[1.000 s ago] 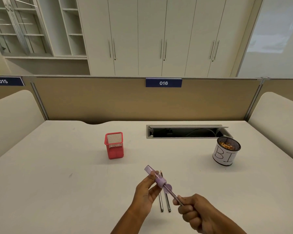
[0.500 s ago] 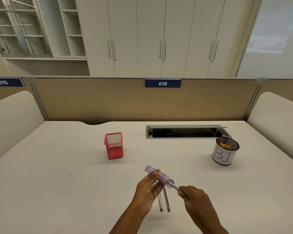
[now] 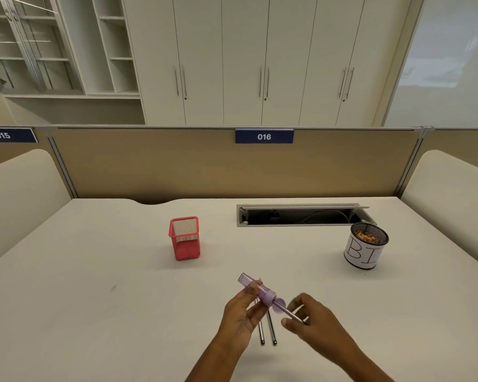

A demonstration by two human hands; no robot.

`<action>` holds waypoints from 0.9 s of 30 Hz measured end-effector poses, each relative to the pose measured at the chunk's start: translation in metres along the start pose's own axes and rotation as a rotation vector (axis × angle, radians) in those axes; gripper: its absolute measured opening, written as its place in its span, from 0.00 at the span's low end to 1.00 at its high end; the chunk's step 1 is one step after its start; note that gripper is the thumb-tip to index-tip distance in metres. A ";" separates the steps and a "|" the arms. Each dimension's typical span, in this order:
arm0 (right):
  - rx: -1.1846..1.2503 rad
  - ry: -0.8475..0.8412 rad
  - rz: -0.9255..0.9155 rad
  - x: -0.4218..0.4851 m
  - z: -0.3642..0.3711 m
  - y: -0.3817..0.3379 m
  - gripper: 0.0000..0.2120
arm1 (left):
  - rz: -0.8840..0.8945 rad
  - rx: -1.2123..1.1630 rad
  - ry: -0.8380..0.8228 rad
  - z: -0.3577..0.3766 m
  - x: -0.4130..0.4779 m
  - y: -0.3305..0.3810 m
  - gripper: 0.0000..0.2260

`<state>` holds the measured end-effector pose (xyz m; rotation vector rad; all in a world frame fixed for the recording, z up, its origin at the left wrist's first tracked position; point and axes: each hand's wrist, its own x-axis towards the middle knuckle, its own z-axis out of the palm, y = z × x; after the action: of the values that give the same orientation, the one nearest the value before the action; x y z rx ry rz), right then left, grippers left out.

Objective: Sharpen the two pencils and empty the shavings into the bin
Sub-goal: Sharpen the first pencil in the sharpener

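You have the purple sharpener (image 3: 255,289) lifted clear of the table (image 3: 94,299), low in the middle of the view, tilted so that its clear closed end points up and to the left. Your left hand (image 3: 239,318) grips it from below, thumb and fingertips curled round its barrel. A slim pencil (image 3: 287,312) sticks out of the lower right end of the sharpener, and a small round purple piece sits just beside that mouth — whether it is a cap or part of the body cannot be told. Your right hand (image 3: 312,318) pinches the free end of the slim pencil, with the forefinger arched over it and the thumb beneath. Directly under your hands two grey pencils (image 3: 271,330) lie flat on the table, side by side and nearly parallel, their upper ends hidden behind your left hand. To the right and further back stands the bin (image 3: 366,252), a round black mesh cup wrapped in white paper with hand-drawn letters, holding orange-brown shavings (image 3: 367,237). To the left, well apart from the bin, a red mesh holder (image 3: 184,238) stands upright. Behind them an open cable slot (image 3: 301,215) is set in the desktop, and a tan divider (image 3: 177,166) carries a blue label reading 016 (image 3: 264,136) — white cupboards (image 3: 260,59) rise beyond it.
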<state>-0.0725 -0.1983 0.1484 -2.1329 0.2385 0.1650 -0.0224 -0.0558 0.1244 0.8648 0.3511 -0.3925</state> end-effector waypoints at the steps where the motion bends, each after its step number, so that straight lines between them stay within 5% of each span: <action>1: -0.158 0.060 -0.093 -0.002 0.002 -0.002 0.08 | -0.007 -0.029 0.008 -0.001 0.000 0.000 0.06; 5: -0.735 0.300 -0.456 0.002 0.011 0.014 0.18 | -0.019 -0.085 0.026 -0.002 -0.003 -0.002 0.07; 9: -0.741 0.332 -0.537 0.008 0.018 0.018 0.13 | 0.005 -0.031 0.016 0.001 -0.002 0.000 0.06; 11: -0.422 0.233 -0.285 0.008 0.017 0.013 0.17 | 0.016 0.010 0.000 0.000 -0.002 0.001 0.06; 15: 0.594 -0.260 0.376 0.008 0.000 0.010 0.17 | -0.003 0.056 -0.015 -0.002 -0.006 0.000 0.06; 18: 0.892 -0.387 0.604 0.010 -0.005 0.012 0.16 | -0.014 0.083 -0.001 -0.005 -0.006 -0.002 0.06; 20: 0.762 -0.370 0.533 0.008 -0.001 0.008 0.13 | -0.007 0.084 0.003 -0.006 -0.005 -0.002 0.06; 27: -0.374 0.099 -0.169 -0.006 0.009 0.005 0.09 | -0.012 -0.061 0.030 -0.007 -0.009 -0.005 0.09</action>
<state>-0.0796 -0.1930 0.1409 -2.5244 0.0871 0.0033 -0.0339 -0.0511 0.1211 0.8102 0.3946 -0.3782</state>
